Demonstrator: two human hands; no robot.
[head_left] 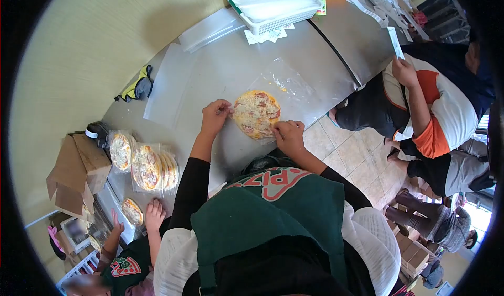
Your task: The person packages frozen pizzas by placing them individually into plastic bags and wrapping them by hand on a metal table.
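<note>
A round pizza (257,115) topped with shredded cheese and reddish meat lies on the steel table before me. Clear plastic film (291,88) spreads from its far right side, with cheese crumbs on it; how far it wraps the pizza I cannot tell. My left hand (216,116) pinches the pizza's left edge, fingertips together. At the lower right edge, the fingers of my right hand (290,137) are closed in the same way. Whether they grip crust, film or both is too small to see.
Wrapped pizzas (152,167) stand in a stack at the left, by a cardboard box (79,170). A co-worker's hands (155,214) flank a smaller pizza (132,211). A white basket (283,20) sits at the back. Another person (430,102) stands at right.
</note>
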